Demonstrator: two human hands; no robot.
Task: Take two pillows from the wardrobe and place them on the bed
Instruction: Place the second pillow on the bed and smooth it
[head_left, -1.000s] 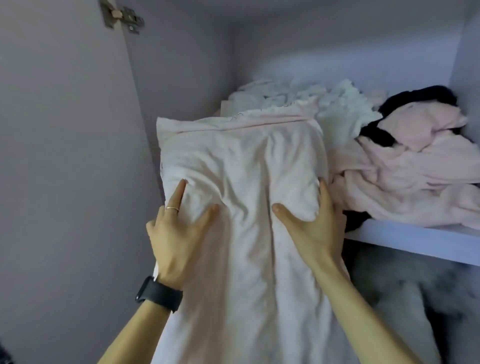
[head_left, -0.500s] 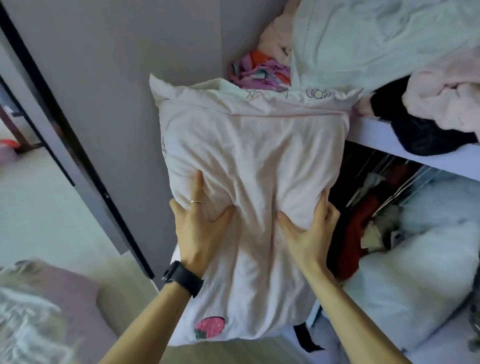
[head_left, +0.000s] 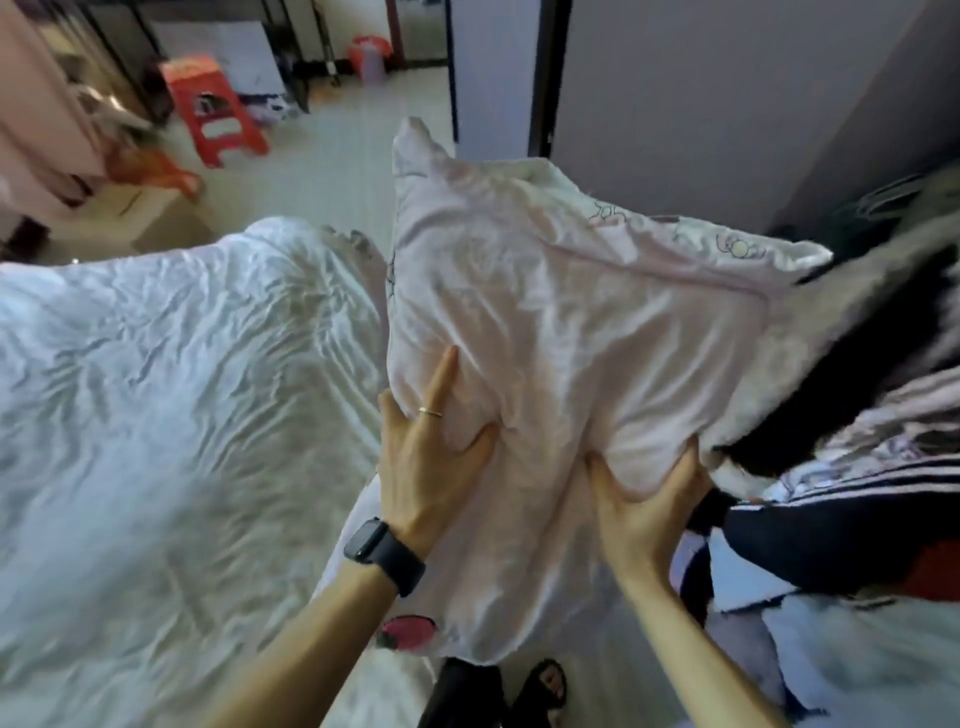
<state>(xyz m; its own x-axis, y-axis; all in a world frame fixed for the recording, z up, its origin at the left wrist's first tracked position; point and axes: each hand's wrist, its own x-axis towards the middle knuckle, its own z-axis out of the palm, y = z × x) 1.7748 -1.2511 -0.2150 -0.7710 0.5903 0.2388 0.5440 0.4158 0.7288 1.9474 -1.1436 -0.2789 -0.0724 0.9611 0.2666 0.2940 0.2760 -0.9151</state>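
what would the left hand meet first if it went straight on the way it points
The pillow: the left hand grips it, fingers pointing up along its cover. Depth beyond is unclear.

The pillow (head_left: 545, 322) leaves the wardrobe (head_left: 701, 104) and reaches the bed (head_left: 156, 415).
A second ago it lay on the wardrobe shelf, and half a second ago it hung upright just in front of it. Now it is clear of the shelf, its top tilted to the right, beside the white bed newly in view at left.
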